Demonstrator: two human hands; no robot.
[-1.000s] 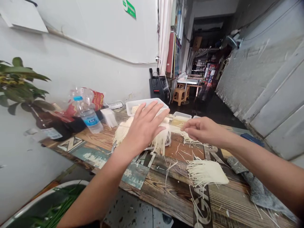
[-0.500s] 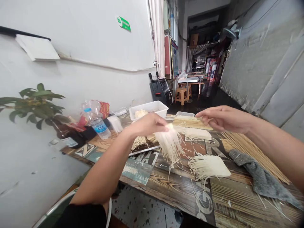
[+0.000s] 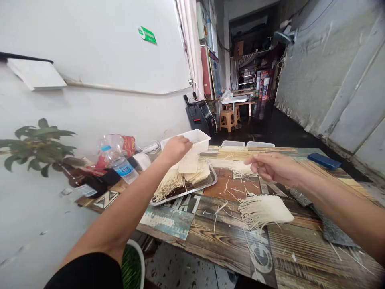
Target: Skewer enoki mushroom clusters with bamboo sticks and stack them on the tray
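Observation:
My left hand (image 3: 178, 149) reaches over the metal tray (image 3: 214, 180) to the white plastic tub (image 3: 205, 139). Its fingers are bent together, and what they grip, if anything, is hidden. Under it, flattened pale enoki mushrooms (image 3: 188, 163) and a thick bunch of enoki heads (image 3: 169, 185) lie on the tray. My right hand (image 3: 272, 167) hovers over the table with loosely curled, parted fingers and nothing visible in them. Its fingertips are beside a flattened enoki bundle (image 3: 240, 170). Nearer to me lies another enoki bundle (image 3: 266, 209), fanned out to the left.
A grey cloth (image 3: 338, 228) lies partly under my right forearm. Shallow plastic containers (image 3: 260, 144) stand along the far edge, with a blue object (image 3: 324, 160) to their right. A water bottle (image 3: 123, 164) and a potted plant (image 3: 45, 146) are at left. Loose enoki strands litter the table.
My left hand has moved left and away from me to the tub; the enoki bundle that hung from it no longer does. My right hand has come lower, and the view has turned slightly right.

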